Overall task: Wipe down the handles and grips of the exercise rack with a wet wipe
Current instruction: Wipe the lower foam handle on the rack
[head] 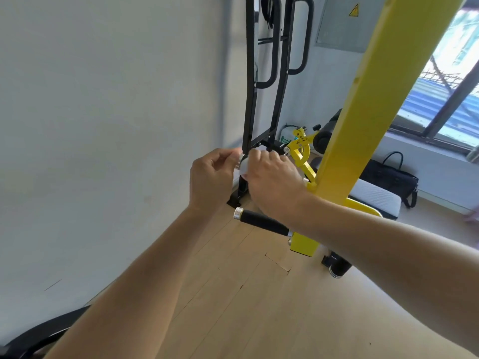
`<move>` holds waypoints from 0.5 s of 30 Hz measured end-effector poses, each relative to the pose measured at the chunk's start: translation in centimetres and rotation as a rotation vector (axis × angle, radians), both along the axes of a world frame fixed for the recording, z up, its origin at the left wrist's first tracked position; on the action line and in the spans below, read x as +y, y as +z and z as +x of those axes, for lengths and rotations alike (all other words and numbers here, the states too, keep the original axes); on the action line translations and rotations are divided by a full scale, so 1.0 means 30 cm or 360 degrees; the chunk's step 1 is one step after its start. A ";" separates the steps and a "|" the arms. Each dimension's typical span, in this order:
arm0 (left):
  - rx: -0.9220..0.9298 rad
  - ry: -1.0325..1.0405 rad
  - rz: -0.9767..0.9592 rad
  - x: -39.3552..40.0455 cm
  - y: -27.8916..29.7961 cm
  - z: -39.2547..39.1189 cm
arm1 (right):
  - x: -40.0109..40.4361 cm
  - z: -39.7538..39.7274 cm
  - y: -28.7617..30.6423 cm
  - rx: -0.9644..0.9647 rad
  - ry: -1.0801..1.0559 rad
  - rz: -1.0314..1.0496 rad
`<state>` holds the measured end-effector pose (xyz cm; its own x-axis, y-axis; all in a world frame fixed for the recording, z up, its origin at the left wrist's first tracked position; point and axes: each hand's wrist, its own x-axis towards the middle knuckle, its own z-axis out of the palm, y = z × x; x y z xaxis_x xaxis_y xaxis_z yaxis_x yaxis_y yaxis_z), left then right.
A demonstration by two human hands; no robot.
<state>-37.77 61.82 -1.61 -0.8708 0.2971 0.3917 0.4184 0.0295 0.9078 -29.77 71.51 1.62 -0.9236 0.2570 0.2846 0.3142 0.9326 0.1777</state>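
Observation:
A yellow rack post (373,99) carries two short handles that stick out to the left. The lower handle (261,222) has a black grip and a silver end cap and is untouched. The upper handle's silver end (242,161) shows between my hands. My right hand (272,177) is wrapped over the upper handle with a white wet wipe (246,167) under its fingers. My left hand (211,177) pinches the handle's end with curled fingers.
A black frame with looped black grips (269,73) stands against the white wall behind. A grey bench pad (375,195) and a black bag (391,174) lie on the wooden floor at the right, below a window. A dark curved object (39,332) fills the lower left corner.

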 end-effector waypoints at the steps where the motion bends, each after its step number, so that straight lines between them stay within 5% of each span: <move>1: -0.0001 0.0001 0.0005 -0.005 0.002 0.000 | -0.008 -0.018 -0.003 0.0028 0.0045 -0.0075; 9: -0.0029 0.0025 -0.0035 -0.011 -0.006 -0.023 | 0.018 0.141 0.076 -0.0492 -0.0292 0.0624; 15: 0.0001 -0.0010 -0.0037 -0.012 0.005 -0.008 | -0.010 -0.032 0.016 -0.0014 0.0041 0.0036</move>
